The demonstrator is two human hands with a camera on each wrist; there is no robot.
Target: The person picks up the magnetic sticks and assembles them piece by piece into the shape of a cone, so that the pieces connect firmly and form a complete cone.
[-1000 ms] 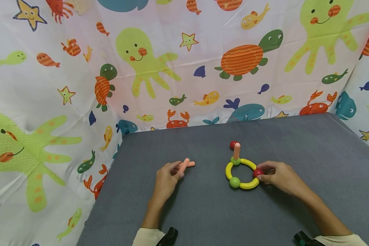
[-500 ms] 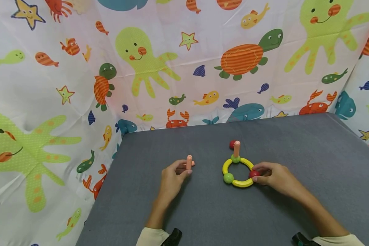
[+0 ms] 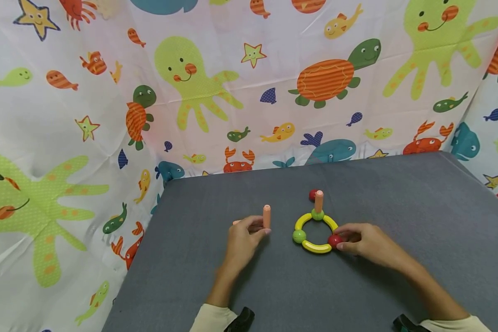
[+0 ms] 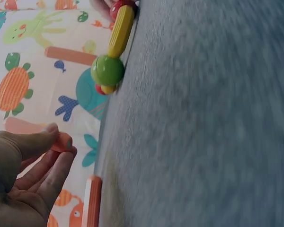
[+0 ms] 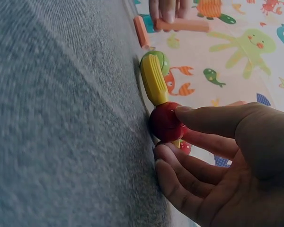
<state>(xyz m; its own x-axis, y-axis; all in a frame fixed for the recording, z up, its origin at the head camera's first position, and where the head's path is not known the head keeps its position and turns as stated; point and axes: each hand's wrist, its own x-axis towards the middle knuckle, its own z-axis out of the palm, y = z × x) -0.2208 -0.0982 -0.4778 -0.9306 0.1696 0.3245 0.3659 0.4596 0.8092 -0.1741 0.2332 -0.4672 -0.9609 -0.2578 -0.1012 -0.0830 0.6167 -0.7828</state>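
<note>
My left hand [image 3: 241, 243] pinches a peach-coloured stick [image 3: 267, 216] upright, above the table and left of the ring. A second stick [image 4: 92, 201] lies on the table, mostly hidden behind that hand in the head view. With thumb and fingers, my right hand [image 3: 367, 239] grips a red ball [image 5: 166, 122] set in the ring's right side. The ring has curved yellow pieces [image 3: 317, 247], a green ball [image 3: 299, 236] at left and another green ball [image 3: 317, 214] at the back. On the back ball stands a third stick [image 3: 319, 201].
A loose red ball [image 3: 312, 194] sits on the table behind the standing stick. The grey table [image 3: 182, 276] meets a sheet [image 3: 216, 157] printed with sea animals along its back and sides.
The left hand has shifted right, and its stick has gone from slanted to upright. My right hand has turned the ring and drawn it a little leftward, gripping the red ball throughout.
</note>
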